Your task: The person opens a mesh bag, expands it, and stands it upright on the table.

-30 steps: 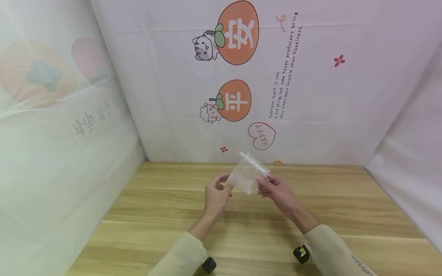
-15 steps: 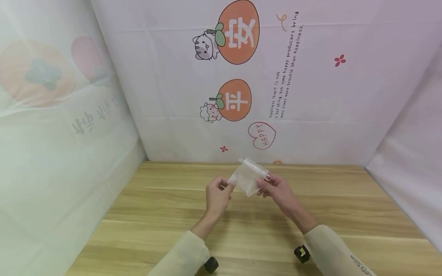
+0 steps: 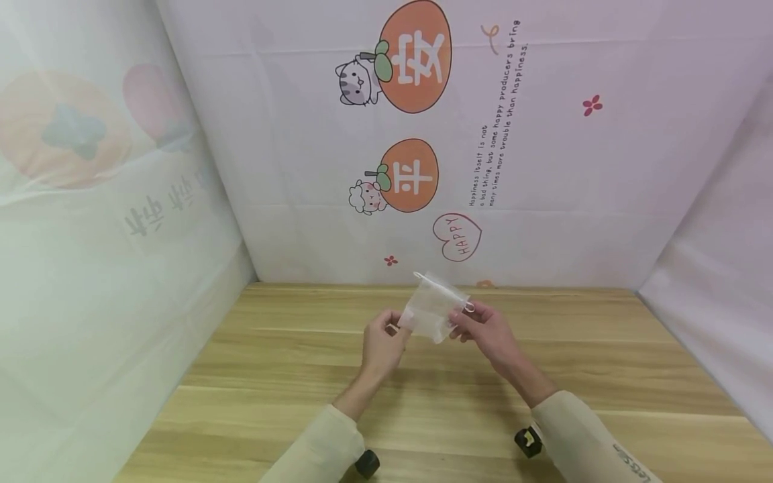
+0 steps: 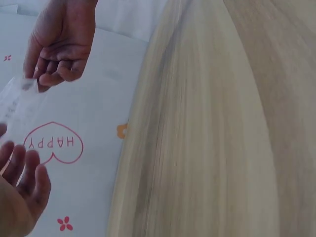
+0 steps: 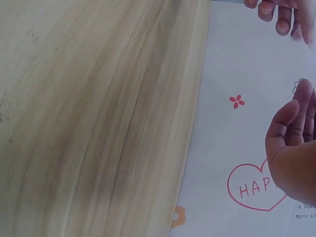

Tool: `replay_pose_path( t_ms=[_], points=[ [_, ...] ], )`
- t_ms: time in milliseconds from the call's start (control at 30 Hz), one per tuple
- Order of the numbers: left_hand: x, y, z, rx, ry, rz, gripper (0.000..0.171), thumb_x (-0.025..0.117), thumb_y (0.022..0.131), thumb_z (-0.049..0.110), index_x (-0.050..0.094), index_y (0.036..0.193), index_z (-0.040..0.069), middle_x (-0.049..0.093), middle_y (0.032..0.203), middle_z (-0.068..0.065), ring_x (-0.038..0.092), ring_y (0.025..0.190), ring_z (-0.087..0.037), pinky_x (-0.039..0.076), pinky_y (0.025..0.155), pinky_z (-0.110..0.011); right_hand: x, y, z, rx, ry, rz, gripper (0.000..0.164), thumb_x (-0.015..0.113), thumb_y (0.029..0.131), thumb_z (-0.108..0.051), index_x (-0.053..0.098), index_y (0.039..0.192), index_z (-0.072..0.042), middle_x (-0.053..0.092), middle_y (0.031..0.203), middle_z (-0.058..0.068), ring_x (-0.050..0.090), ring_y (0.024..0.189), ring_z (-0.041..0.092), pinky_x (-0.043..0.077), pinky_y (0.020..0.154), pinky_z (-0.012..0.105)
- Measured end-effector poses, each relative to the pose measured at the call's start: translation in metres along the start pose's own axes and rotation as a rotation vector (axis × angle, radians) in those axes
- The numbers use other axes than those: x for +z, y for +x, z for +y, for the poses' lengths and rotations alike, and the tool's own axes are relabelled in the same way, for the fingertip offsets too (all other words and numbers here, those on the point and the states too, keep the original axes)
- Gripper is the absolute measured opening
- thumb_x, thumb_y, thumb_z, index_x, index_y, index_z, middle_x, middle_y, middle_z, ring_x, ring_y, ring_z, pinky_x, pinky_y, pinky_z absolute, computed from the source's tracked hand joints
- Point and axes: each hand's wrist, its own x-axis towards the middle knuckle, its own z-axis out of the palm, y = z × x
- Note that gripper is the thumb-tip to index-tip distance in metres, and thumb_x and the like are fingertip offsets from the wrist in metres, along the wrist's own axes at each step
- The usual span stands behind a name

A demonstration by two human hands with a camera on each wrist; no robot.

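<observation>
A small translucent white drawstring bag (image 3: 430, 303) is held up tilted above the far part of the table. My left hand (image 3: 382, 345) pinches its lower left corner between thumb and fingers. My right hand (image 3: 492, 335) grips the opposite side, close to a white cord loop (image 3: 469, 307) at the end of the bag's top hem. Another loop pokes out at the hem's upper left end. In the left wrist view, part of the bag (image 4: 19, 101) shows between both hands. The right wrist view catches my right hand (image 5: 296, 158), but the bag is mostly out of frame.
A wood-grain table (image 3: 435, 416) spreads beneath the hands. White printed cloth (image 3: 302, 168) rises as a wall behind it, with more cloth (image 3: 90, 268) along the left and right. Black camera mounts (image 3: 528, 443) sit by the sleeves.
My left hand has shifted slightly to the right, nearer my right hand. The bag dipped a little, then rose slightly, and its folds changed. My right hand stays almost still.
</observation>
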Motion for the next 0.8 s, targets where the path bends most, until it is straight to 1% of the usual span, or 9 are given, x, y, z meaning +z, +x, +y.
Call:
replay_pose_path(
  t_ms=[100, 167, 233, 267, 333, 433, 533, 667, 800],
  points=[
    [-0.009, 0.001, 0.001, 0.020, -0.024, -0.162, 0.026, 0.077, 0.088, 0.010, 0.067, 0.111, 0.004, 0.064, 0.097, -0.006, 0.061, 0.078, -0.028, 0.048, 0.057, -0.021, -0.002, 0.000, -0.001, -0.009, -0.003, 0.005, 0.022, 0.067, 0.097, -0.009, 0.062, 0.107, 0.010, 0.069, 0.087, 0.005, 0.065, 0.073, 0.014, 0.054, 0.067, 0.026],
    [-0.017, 0.003, -0.001, 0.029, -0.046, -0.277, 0.038, 0.076, 0.087, 0.009, 0.064, 0.123, 0.006, 0.063, 0.108, -0.008, 0.059, 0.093, -0.035, 0.051, 0.067, -0.024, -0.004, 0.000, -0.003, -0.018, -0.016, 0.005, 0.023, 0.068, 0.096, -0.010, 0.062, 0.107, 0.010, 0.068, 0.087, 0.005, 0.064, 0.073, 0.014, 0.054, 0.067, 0.026],
    [-0.025, 0.006, -0.003, 0.038, -0.066, -0.377, 0.047, 0.074, 0.087, 0.005, 0.060, 0.132, 0.007, 0.062, 0.115, -0.010, 0.056, 0.105, -0.038, 0.051, 0.077, -0.027, -0.007, 0.000, -0.004, -0.025, -0.030, 0.002, 0.025, 0.069, 0.096, -0.011, 0.062, 0.106, 0.011, 0.068, 0.087, 0.005, 0.063, 0.074, 0.014, 0.054, 0.067, 0.027],
    [-0.028, 0.008, -0.007, 0.047, -0.082, -0.418, 0.050, 0.073, 0.087, 0.005, 0.058, 0.135, 0.008, 0.062, 0.118, -0.010, 0.056, 0.108, -0.036, 0.052, 0.081, -0.029, -0.008, 0.000, -0.005, -0.025, -0.037, -0.001, 0.025, 0.069, 0.096, -0.012, 0.062, 0.106, 0.010, 0.067, 0.087, 0.005, 0.063, 0.074, 0.014, 0.055, 0.067, 0.028],
    [-0.033, 0.011, -0.008, 0.059, -0.110, -0.476, 0.053, 0.070, 0.088, 0.002, 0.055, 0.139, 0.005, 0.061, 0.122, -0.015, 0.054, 0.112, -0.037, 0.051, 0.086, -0.032, -0.011, 0.000, -0.006, -0.021, -0.061, -0.004, 0.026, 0.070, 0.096, -0.014, 0.062, 0.106, 0.010, 0.067, 0.088, 0.005, 0.062, 0.075, 0.015, 0.055, 0.068, 0.029],
    [-0.036, 0.014, -0.009, 0.053, -0.132, -0.495, 0.049, 0.068, 0.093, 0.006, 0.054, 0.140, 0.002, 0.061, 0.126, -0.016, 0.055, 0.116, -0.036, 0.053, 0.092, -0.036, -0.016, 0.000, -0.007, -0.015, -0.091, -0.015, 0.027, 0.070, 0.096, -0.016, 0.063, 0.106, 0.008, 0.066, 0.089, 0.006, 0.062, 0.077, 0.015, 0.055, 0.068, 0.028],
    [-0.036, 0.017, -0.009, 0.020, -0.129, -0.466, 0.044, 0.066, 0.099, 0.017, 0.056, 0.139, 0.002, 0.063, 0.126, -0.012, 0.059, 0.116, -0.031, 0.052, 0.096, -0.047, -0.019, 0.001, -0.007, -0.012, -0.120, -0.016, 0.026, 0.070, 0.096, -0.017, 0.064, 0.105, 0.007, 0.067, 0.089, 0.008, 0.062, 0.077, 0.016, 0.055, 0.069, 0.027],
    [-0.033, 0.022, -0.008, -0.017, -0.102, -0.438, 0.042, 0.065, 0.100, 0.025, 0.059, 0.136, 0.003, 0.067, 0.123, -0.007, 0.065, 0.108, -0.022, 0.050, 0.096, -0.056, -0.023, 0.002, -0.005, -0.015, -0.153, -0.030, 0.028, 0.070, 0.096, -0.018, 0.064, 0.106, 0.007, 0.067, 0.091, 0.011, 0.062, 0.078, 0.016, 0.055, 0.070, 0.028],
    [-0.026, 0.027, -0.009, -0.023, -0.070, -0.439, 0.038, 0.066, 0.100, 0.023, 0.062, 0.133, 0.004, 0.069, 0.119, -0.008, 0.067, 0.103, -0.022, 0.054, 0.091, -0.048, -0.027, 0.004, -0.002, -0.027, -0.195, -0.048, 0.027, 0.070, 0.096, -0.018, 0.064, 0.105, 0.007, 0.067, 0.091, 0.013, 0.062, 0.078, 0.016, 0.055, 0.069, 0.031]
  ],
)
